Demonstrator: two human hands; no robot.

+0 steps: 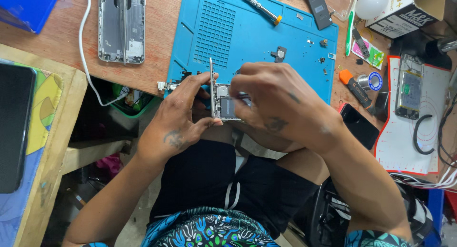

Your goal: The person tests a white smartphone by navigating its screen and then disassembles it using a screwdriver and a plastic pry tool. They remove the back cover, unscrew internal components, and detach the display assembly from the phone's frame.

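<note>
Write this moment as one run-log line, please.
left hand: holds opened phone | right hand: on phone | under: blue mat

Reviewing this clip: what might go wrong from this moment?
1. The opened phone is held by the left hand and right hand past the desk edge, over the lap; a slip could drop it.
2. Tiny loose parts lie scattered on the blue mat; a sleeve or hand could sweep them off.

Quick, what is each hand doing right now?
Left hand: closed around the edge of the opened phone, holding it up.
Right hand: curled over the phone's insides; what its fingertips grip cannot be told.
</note>
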